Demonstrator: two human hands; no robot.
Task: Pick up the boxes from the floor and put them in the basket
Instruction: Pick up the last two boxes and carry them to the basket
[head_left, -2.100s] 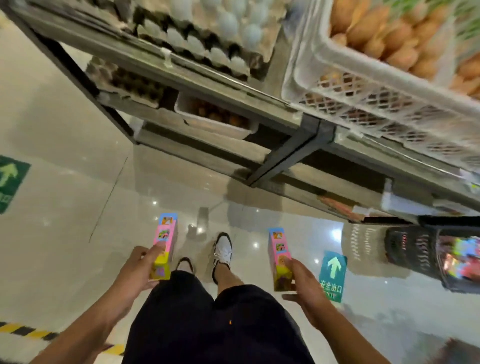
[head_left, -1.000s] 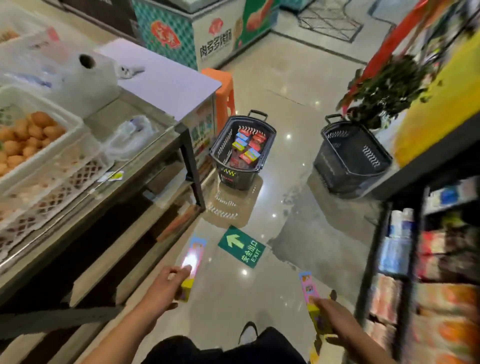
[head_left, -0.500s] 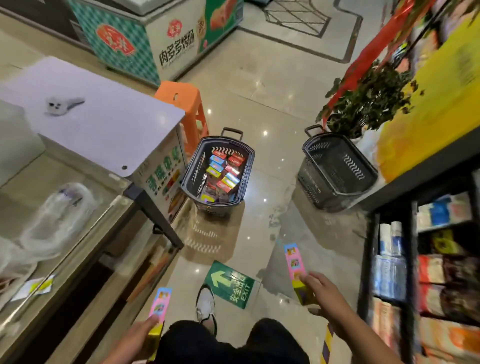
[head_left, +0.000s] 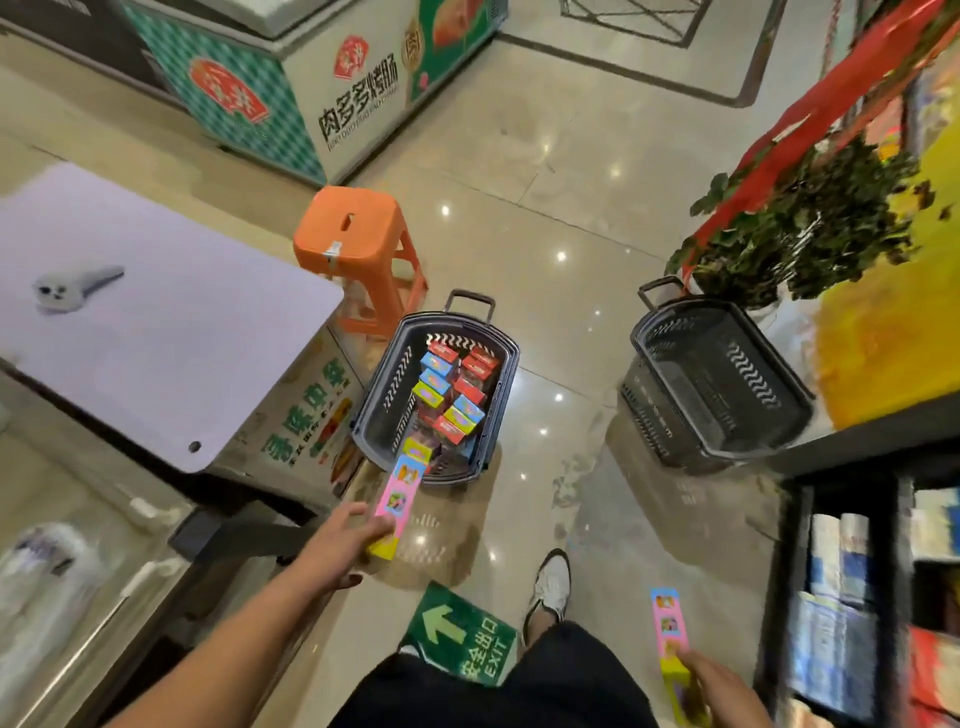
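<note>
Shop aisle, head view: the left hand (head_left: 347, 540) grips a long pink box (head_left: 397, 499) by its yellow near end, arm stretched fwd at about waist height, the box's long axis pointing ahead and slightly right, straight at the filled basket (head_left: 375, 410). The box's far tip overlaps the basket's near rim in this view; whether it is over the opening yet or just short can't be told. That basket sits on the floor ahead, between an orange stool (head_left: 358, 244) and the walker's white shoe (head_left: 550, 584), w/ small coloured cartons already packed inside. The right hand (head_left: 722, 686) hangs low by the hip, fingers wrapped round a second pink box (head_left: 670, 631), its long axis roughly upright in frame, well apart from the basket. So the left hand is the nearer of the two, and prob. first to drop its load; the right needs to swing across, left and fwd. An empty basket (head_left: 748, 441) stands further right, near a potted plant (head_left: 810, 223). A green exit sticker (head_left: 462, 639) marks the floor underfoot.
</note>
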